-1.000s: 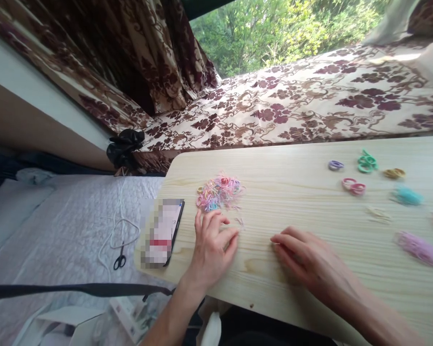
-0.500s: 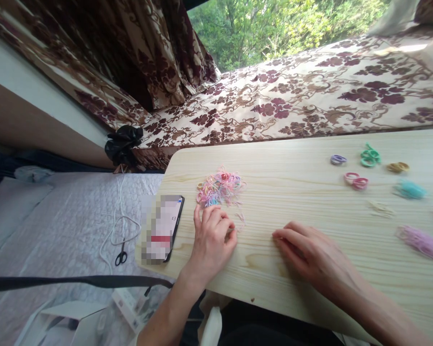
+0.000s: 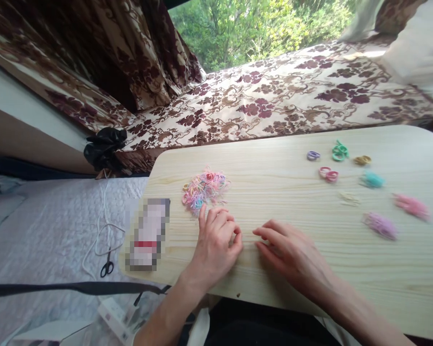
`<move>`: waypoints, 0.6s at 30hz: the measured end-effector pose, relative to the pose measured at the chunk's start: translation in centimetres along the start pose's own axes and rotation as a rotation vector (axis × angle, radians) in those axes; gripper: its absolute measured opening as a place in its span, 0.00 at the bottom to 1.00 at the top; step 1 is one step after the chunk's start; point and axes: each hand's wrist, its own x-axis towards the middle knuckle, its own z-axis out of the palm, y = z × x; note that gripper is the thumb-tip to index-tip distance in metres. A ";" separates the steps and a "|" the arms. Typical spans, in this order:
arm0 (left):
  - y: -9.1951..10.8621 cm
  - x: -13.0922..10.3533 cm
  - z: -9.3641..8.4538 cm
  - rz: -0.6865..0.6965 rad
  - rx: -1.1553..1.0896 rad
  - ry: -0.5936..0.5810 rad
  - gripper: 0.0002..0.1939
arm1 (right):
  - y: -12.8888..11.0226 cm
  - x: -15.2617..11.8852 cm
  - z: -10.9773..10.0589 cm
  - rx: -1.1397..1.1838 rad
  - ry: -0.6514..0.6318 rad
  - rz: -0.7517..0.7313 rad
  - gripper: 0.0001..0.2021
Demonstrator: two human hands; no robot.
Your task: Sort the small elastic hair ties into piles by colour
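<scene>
My left hand [image 3: 219, 234] is just in front of a tangled pile of thin, multicoloured elastic bands [image 3: 205, 188]. Its thumb and index finger are pressed together; whatever lies between them is too small or hidden to tell. Close by on the right, my right hand [image 3: 286, 242] rests low over the wooden table [image 3: 267, 173], its thumb and index finger slightly apart with nothing visible between them. Farther right lie sorted groups: a lilac bundle [image 3: 380, 226], a pink bundle [image 3: 412, 206], a teal bundle [image 3: 373, 179] and a few cream strands [image 3: 349, 198].
Thicker hair ties lie at the back right: purple [image 3: 313, 155], green [image 3: 340, 151], mustard [image 3: 362, 160] and pink [image 3: 328, 174]. A blurred-out phone [image 3: 149, 233] lies at the table's left edge. Beyond it, black-handled scissors [image 3: 107, 268] and a white cord [image 3: 106, 226] are on the bed.
The view has swung right, so the table appears farther left. My left hand has moved right, away from the pile and closer to my right hand, whose thumb and index finger have parted.
</scene>
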 end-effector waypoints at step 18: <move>1.8 1.0 0.7 0.030 -0.076 0.044 0.08 | 0.4 -1.1 -2.0 0.125 0.114 0.139 0.10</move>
